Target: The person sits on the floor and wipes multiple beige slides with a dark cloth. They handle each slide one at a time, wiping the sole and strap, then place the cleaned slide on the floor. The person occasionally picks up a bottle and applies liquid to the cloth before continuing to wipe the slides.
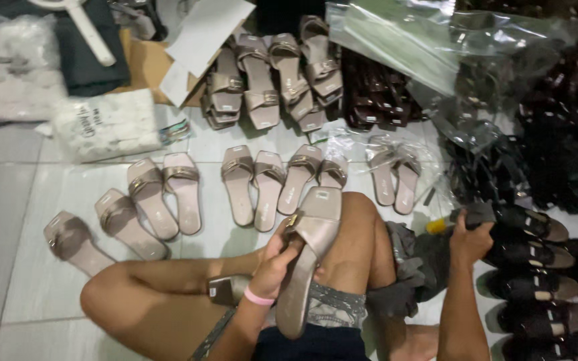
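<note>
Sorting sandals on a tiled floor, seated cross-legged.

The left hand (274, 266), with a pink band at the wrist, is closed around a taupe sandal (308, 257), fingers wrapped over its strap; the sandal rests tilted against the raised knee, sole toward the camera. The right hand (468, 239) is curled shut on a dark grey cloth (415, 264), pressing it against a black sandal (526, 224) at the near right edge of the floor (8, 220). More taupe sandals (255, 184) lie in pairs across the middle of the floor, just beyond the knee. Clear plastic bags (403, 40) sit toward the far right corner.
</note>
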